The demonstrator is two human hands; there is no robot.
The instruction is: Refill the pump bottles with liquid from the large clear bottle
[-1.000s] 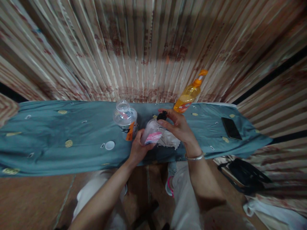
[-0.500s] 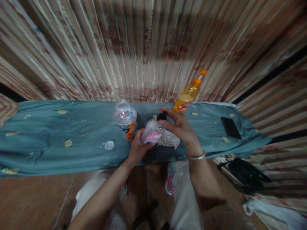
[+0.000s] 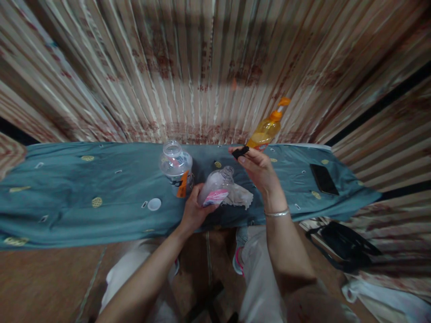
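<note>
My left hand (image 3: 198, 207) is wrapped round a clear plastic bottle (image 3: 217, 184) with a pink label, tilted to the right with its mouth uncovered. Above and to the right of that mouth, my right hand (image 3: 258, 168) pinches a black bottle cap (image 3: 240, 153) between thumb and fingers. A crumpled pale cloth (image 3: 239, 196) lies on the table just beyond the tilted bottle. To the left stands a large clear bottle (image 3: 175, 168) with an orange and black label, its top open. Behind my right hand is an orange pump bottle (image 3: 267, 130) of yellow liquid.
A round white lid (image 3: 154, 204) lies at the left on the green tablecloth (image 3: 67, 188). At the right end is a black phone (image 3: 323, 179). Corrugated curtain-like sheeting (image 3: 188, 67) rises behind the table. A black bag (image 3: 346, 242) sits below on the right.
The black cap has come off the tilted bottle. My right hand has carried it up and to the right, while my left hand keeps the bottle in nearly the same place.
</note>
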